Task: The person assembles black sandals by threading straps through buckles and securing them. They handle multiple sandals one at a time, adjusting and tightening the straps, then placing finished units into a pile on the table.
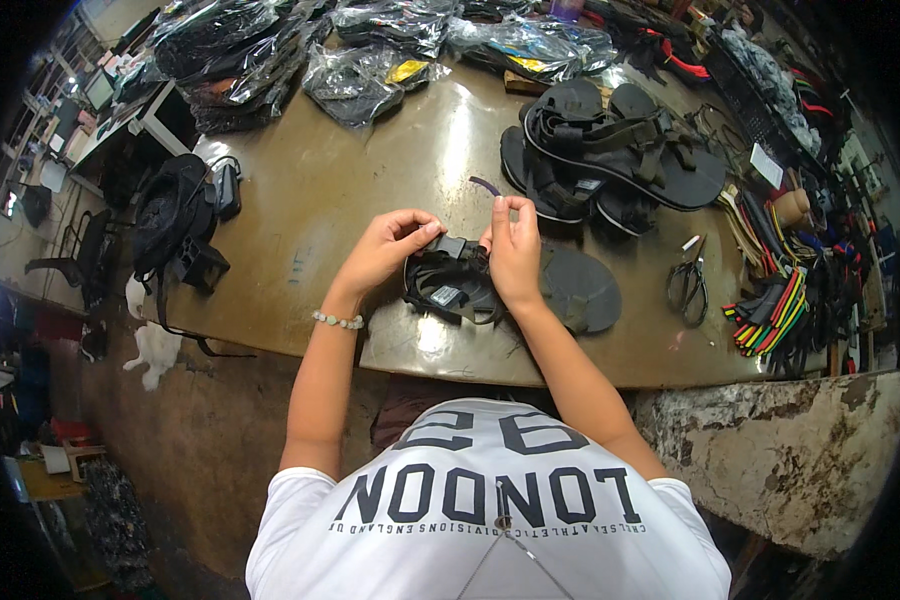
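A: What's closest?
B: A white shirt [490, 490], cut off by the lower edge.
A: And from the left?
B: A black bag [175, 210] at the table [300, 200] edge, its dark folds hard to make out. Then the left hand [385, 255], thumb and forefinger pinching the sandal's black strapwork; the other fingers are curled.
A: Where's the sandal [592, 290]?
B: On the table in front of the person, between and beyond the wrists; the right hand [513, 250] and forearm hide its middle.
A: How does it look?
B: Black, flat-soled, straps bunched at the left, with a small pale label and a dark buckle.
A: The right fingers?
B: Thumb and forefinger pressed together on a thin dark strip [485, 186].
A: Farther right?
B: Piled sandals [695, 180] overlapping, scissors [687, 285], then coloured straps [770, 315].
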Action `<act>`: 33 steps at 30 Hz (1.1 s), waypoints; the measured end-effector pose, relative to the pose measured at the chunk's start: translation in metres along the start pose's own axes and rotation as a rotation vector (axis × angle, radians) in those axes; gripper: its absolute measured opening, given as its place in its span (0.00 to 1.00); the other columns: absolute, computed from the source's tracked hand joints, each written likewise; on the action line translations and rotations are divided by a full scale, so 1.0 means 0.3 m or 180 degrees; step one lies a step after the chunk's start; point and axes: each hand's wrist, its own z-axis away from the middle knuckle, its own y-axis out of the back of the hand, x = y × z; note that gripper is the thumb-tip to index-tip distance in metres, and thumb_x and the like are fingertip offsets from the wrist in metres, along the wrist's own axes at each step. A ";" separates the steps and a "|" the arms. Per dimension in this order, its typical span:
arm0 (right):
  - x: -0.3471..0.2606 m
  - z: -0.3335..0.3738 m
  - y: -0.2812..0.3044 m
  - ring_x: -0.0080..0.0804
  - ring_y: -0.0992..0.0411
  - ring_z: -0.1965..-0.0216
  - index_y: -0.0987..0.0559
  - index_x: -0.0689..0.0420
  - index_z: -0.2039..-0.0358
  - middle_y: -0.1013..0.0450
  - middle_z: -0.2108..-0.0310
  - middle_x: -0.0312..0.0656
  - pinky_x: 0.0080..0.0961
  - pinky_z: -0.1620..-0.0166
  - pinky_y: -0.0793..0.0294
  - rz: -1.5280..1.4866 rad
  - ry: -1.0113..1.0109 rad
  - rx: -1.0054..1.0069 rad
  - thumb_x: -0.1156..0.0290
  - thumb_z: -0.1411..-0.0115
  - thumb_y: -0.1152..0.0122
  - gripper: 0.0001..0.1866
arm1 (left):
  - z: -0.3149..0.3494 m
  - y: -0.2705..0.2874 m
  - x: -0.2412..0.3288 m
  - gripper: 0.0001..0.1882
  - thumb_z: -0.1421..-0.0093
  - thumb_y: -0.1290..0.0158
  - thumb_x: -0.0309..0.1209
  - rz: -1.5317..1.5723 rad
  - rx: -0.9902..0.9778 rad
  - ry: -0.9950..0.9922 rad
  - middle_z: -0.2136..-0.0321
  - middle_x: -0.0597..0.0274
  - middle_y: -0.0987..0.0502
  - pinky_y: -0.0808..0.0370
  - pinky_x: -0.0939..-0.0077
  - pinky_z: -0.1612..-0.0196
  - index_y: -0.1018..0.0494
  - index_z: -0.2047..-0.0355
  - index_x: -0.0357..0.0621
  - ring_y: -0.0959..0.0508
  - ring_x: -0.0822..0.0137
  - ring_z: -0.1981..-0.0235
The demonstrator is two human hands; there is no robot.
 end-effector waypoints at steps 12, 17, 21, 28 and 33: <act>-0.013 0.009 -0.004 0.16 0.37 0.83 0.35 0.59 0.59 0.35 0.85 0.32 0.16 0.78 0.38 0.0102 -0.0038 0.0050 0.57 0.30 0.52 0.16 | -0.023 -0.009 0.041 0.09 0.38 0.43 0.32 -0.0709 0.0050 -0.0062 0.71 0.73 0.25 0.32 0.84 0.63 0.23 0.66 0.37 0.30 0.81 0.68; -0.027 0.012 -0.001 0.17 0.36 0.83 0.35 0.59 0.60 0.34 0.86 0.33 0.17 0.78 0.38 0.0307 -0.0029 -0.0068 0.56 0.30 0.53 0.17 | -0.005 -0.022 0.054 0.11 0.39 0.43 0.33 -0.0967 0.0184 -0.0156 0.72 0.69 0.23 0.30 0.83 0.64 0.22 0.65 0.35 0.28 0.80 0.69; -0.031 0.021 0.001 0.17 0.36 0.83 0.35 0.59 0.60 0.34 0.86 0.33 0.18 0.78 0.38 0.0387 0.0023 -0.0033 0.56 0.30 0.53 0.17 | -0.005 -0.019 0.068 0.11 0.41 0.42 0.32 -0.1324 0.0311 -0.0285 0.73 0.64 0.20 0.29 0.82 0.65 0.21 0.66 0.34 0.26 0.78 0.70; -0.038 0.020 -0.007 0.19 0.35 0.80 0.36 0.60 0.59 0.32 0.82 0.36 0.20 0.76 0.36 0.0527 0.0285 0.0158 0.59 0.29 0.56 0.15 | -0.015 -0.055 0.064 0.11 0.42 0.41 0.31 -0.1521 0.0286 -0.0425 0.73 0.61 0.19 0.28 0.79 0.66 0.21 0.67 0.33 0.25 0.76 0.71; -0.019 0.020 -0.006 0.25 0.34 0.76 0.37 0.61 0.59 0.32 0.76 0.40 0.25 0.71 0.33 0.0655 0.0435 0.0201 0.61 0.29 0.58 0.14 | -0.003 -0.100 0.064 0.11 0.42 0.41 0.31 -0.1257 0.0304 -0.0289 0.74 0.58 0.19 0.28 0.79 0.66 0.21 0.66 0.33 0.25 0.77 0.71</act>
